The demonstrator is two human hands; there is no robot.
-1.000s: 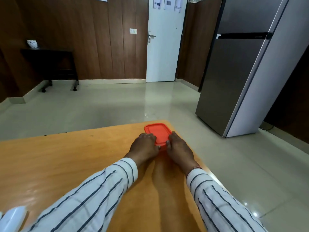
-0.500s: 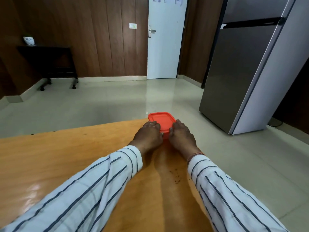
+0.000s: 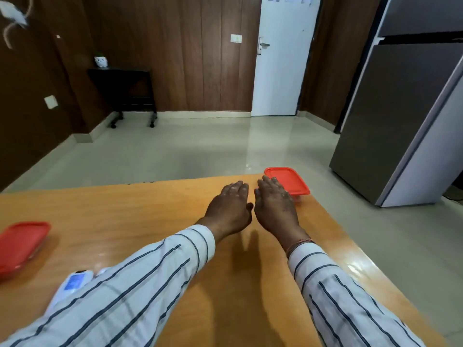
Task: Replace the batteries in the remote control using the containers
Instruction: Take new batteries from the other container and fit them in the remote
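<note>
With both the left hand (image 3: 230, 206) and right hand (image 3: 273, 205) released, the far-right container (image 3: 288, 181) at the table (image 3: 125, 216) corner could be knocked off.

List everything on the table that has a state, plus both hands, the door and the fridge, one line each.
Far red-lidded container: lid on, at the table's far right corner.
Near red-lidded container: lid on, at the left edge.
Remote control: lying flat, partly hidden by the left sleeve.
Left hand: open, empty.
Right hand: open, empty, fingers overlapping the far container's lid in view.
Door: closed.
Fridge: closed.
</note>
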